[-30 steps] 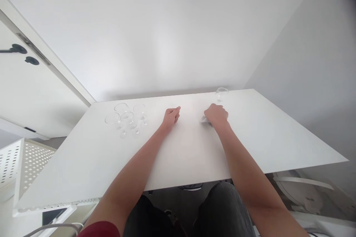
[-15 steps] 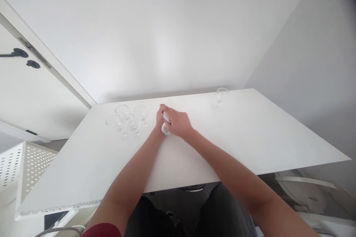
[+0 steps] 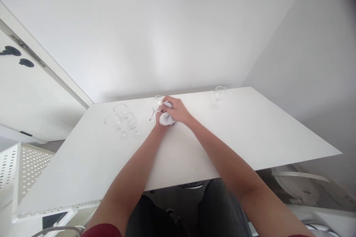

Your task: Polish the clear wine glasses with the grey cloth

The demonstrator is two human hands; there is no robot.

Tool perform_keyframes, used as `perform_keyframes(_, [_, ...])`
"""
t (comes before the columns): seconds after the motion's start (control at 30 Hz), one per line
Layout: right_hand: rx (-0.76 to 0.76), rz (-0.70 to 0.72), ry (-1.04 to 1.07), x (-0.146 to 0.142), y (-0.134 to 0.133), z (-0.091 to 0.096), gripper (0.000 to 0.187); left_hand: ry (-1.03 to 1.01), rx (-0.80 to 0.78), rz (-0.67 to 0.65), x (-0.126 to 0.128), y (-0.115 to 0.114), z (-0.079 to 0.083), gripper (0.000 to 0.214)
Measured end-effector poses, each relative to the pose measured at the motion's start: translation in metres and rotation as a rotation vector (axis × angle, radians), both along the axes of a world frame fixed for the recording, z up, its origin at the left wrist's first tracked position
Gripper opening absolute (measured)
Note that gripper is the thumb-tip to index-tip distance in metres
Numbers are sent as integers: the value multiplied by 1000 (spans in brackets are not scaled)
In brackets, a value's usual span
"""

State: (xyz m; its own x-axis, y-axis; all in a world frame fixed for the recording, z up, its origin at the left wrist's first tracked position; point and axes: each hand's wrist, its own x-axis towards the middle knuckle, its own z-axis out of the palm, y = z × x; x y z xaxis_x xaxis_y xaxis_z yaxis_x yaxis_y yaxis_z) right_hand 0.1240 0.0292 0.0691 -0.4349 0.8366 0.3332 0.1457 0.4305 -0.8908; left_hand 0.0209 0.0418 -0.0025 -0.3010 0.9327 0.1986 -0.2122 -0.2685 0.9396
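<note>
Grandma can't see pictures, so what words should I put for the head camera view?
Two bare hands are together at a bunched white cloth, beside a clear stemmed glass, over a white table. Three more glasses stand to the left, and a lone glass stands at the right.

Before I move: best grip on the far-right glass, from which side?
For the far-right glass, pinch the stem, I'd say, coming from the near side. It stands upright: bowl up, foot on the table, with a thin stem between, though faint here. The wall behind it likely makes a far-side approach awkward. The right hand is nearer, but it holds the cloth.
</note>
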Motion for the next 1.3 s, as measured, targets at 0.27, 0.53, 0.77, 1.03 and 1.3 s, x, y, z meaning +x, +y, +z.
perform_keyframes(0.27, [-215,0,345,93,24,-15,35,-381,-198,-619,-3,-19,19,61])
perform_keyframes(0.53, [-338,-272,499,83,51,-51,54,-183,-62,-564,6,-20,15,62])
perform_keyframes(0.77, [-394,-220,511,76,57,-56,54,118,-85,-205,9,-16,5,50])
perform_keyframes(1.03, [-478,48,546,80,46,-46,41,30,-139,-181,9,-15,5,49])
perform_keyframes(1.3, [-470,169,320,75,42,-51,79,27,-42,55,6,-16,9,49])
